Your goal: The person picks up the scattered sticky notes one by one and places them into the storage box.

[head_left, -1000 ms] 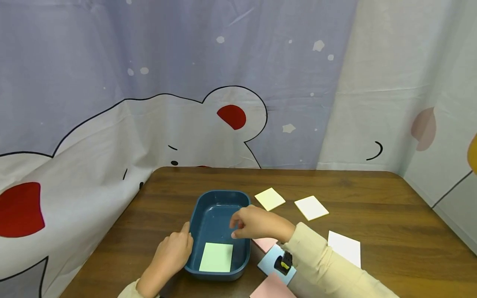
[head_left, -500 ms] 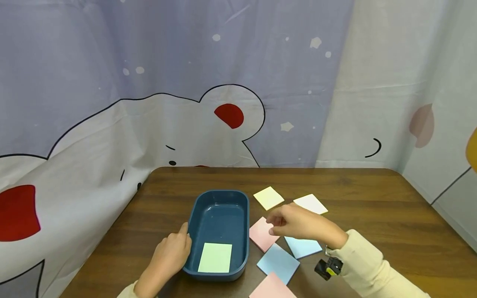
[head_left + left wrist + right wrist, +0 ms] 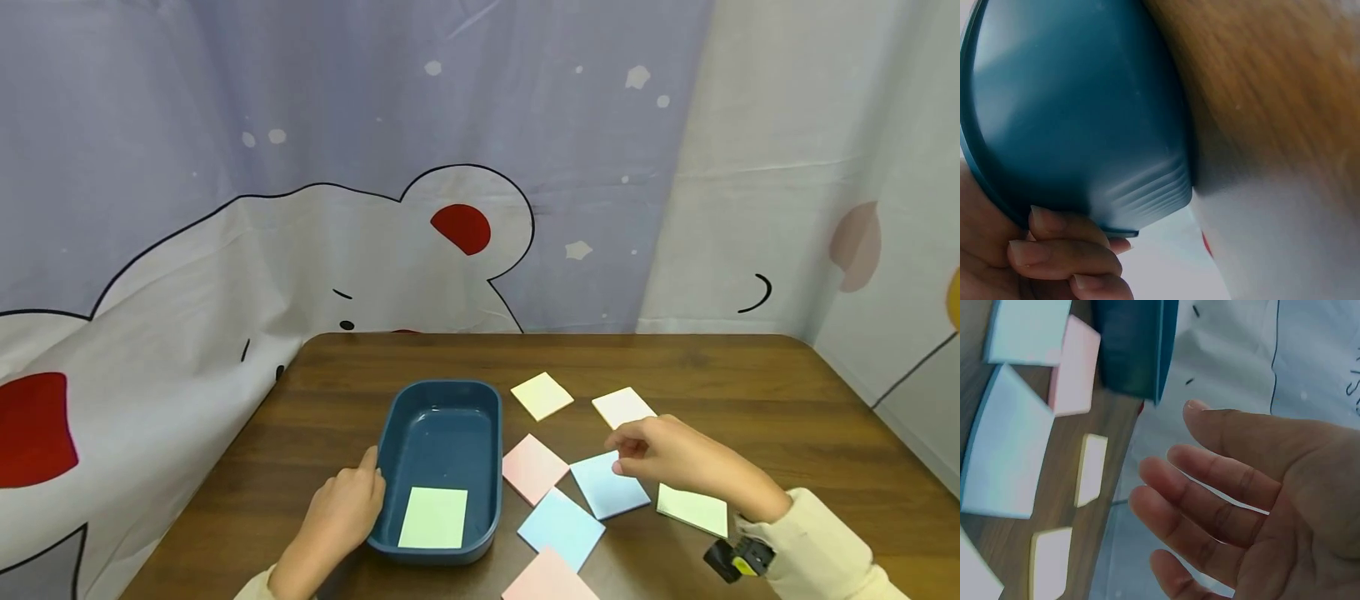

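A dark blue plastic tray (image 3: 440,433) stands on the table, with a pale green sticky note pad (image 3: 433,517) lying flat inside its near end. My left hand (image 3: 343,506) grips the tray's left rim; the left wrist view shows curled fingers (image 3: 1066,253) against the tray's outer wall (image 3: 1079,112). My right hand (image 3: 671,454) hovers over the right side of the table, fingers loosely bent and holding nothing. Below it lies a light blue pad (image 3: 606,487), and just behind it a cream pad (image 3: 621,407), partly covered by the hand.
Right of the tray lie a yellow pad (image 3: 542,396), a pink pad (image 3: 534,468), another blue pad (image 3: 561,528) and a second pink pad (image 3: 549,577) at the frame's bottom edge. Another pale green pad (image 3: 692,510) sits under the right forearm. A patterned curtain (image 3: 375,250) hangs behind the table.
My right hand has moved rightward from above the tray to over the blue and cream pads, uncovering the pads beside the tray. The left hand stays on the rim.
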{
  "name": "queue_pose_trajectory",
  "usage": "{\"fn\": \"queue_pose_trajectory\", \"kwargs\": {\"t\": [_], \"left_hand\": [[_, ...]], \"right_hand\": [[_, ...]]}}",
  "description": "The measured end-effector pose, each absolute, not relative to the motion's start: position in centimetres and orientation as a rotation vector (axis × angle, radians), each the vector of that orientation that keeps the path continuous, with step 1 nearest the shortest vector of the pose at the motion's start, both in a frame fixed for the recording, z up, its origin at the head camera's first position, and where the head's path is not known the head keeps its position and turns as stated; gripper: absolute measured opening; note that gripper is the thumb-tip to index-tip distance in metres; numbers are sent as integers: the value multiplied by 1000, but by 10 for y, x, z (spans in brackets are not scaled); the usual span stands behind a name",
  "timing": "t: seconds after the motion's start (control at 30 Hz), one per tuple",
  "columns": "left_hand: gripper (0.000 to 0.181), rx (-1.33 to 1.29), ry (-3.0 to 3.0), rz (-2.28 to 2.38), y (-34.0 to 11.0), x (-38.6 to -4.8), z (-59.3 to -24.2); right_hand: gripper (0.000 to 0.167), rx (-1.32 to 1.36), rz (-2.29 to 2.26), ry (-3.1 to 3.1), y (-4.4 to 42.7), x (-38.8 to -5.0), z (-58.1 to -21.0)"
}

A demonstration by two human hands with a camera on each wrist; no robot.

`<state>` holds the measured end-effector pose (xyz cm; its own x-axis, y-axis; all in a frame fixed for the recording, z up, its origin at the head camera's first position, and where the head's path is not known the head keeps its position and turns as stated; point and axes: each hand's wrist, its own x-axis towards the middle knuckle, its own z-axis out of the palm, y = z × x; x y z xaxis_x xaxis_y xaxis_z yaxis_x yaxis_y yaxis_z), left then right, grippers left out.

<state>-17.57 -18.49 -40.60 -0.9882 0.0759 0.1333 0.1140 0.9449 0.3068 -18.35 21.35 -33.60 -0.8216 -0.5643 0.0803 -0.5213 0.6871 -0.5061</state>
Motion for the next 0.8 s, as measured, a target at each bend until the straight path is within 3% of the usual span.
{"fn": "queue_pose_trajectory", "kwargs": {"t": [0.57,0.8], "left_hand": [[41,-143,-3009,-492,-184,-177,-405],[41,-141,-3001,-483,-185,-178,-406]], "right_hand": [[24,-549,-572,3006,280,-182,-377],[37,-418,-519,3024,297,-187,-391]]}}
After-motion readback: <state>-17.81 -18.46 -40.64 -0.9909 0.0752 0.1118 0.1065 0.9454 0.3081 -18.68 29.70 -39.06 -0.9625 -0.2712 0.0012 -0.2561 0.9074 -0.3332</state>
